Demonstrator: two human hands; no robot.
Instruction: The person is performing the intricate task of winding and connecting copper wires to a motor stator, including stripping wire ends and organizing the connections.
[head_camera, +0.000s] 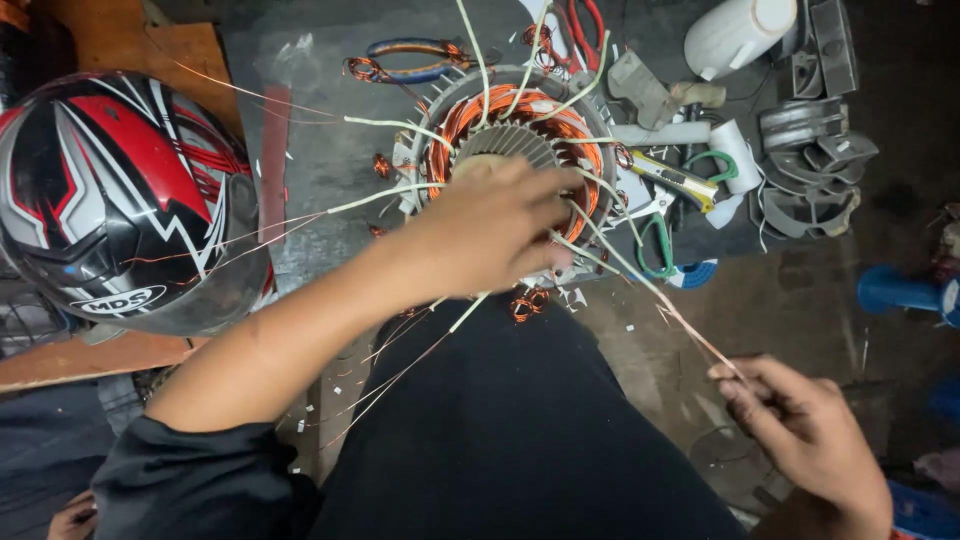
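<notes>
A round motor stator (520, 130) with copper windings lies on the dark work surface in front of me. My left hand (495, 230) rests on its near side, fingers curled over the windings. Several white-sleeved copper leads (400, 125) fan out from the stator. My right hand (800, 430), lower right, pinches the end of a thin copper wire (665, 305) that runs taut from the stator toward it.
A red, black and white helmet (115, 200) sits at the left. Blue-handled pliers (410, 60), red-handled cutters (580, 25), a utility knife (675, 180), a white container (735, 35) and grey metal parts (810, 160) crowd the far side. A blue object (900, 292) lies at the right.
</notes>
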